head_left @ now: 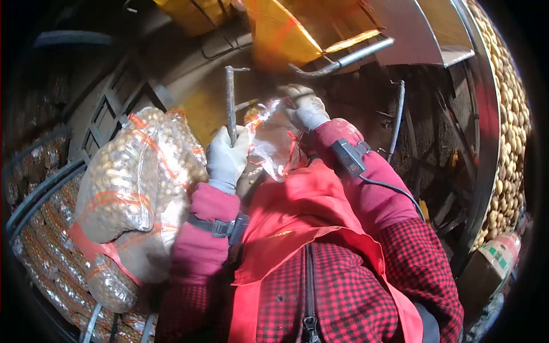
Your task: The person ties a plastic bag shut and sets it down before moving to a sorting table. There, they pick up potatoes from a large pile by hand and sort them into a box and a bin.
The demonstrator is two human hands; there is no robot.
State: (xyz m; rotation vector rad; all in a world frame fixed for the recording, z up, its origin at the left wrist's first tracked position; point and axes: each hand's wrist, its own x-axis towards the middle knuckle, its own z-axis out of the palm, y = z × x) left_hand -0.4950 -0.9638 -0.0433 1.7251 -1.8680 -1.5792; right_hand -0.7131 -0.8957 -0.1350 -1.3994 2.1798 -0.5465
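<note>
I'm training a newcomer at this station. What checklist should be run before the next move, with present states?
1. Left hand gripping metal rod: ok.
2. Right hand holding clear bag by its edge: ok.
3. Clear bag mouth open under yellow chute: cannot tell.
4. Clear bag holds nothing visible: ok.
5. Filled sack apart from metal rod: ok.

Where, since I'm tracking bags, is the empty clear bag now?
Head view, centre: the clear bag hangs from the right hand, just right of the metal rod the left hand grips.
</note>
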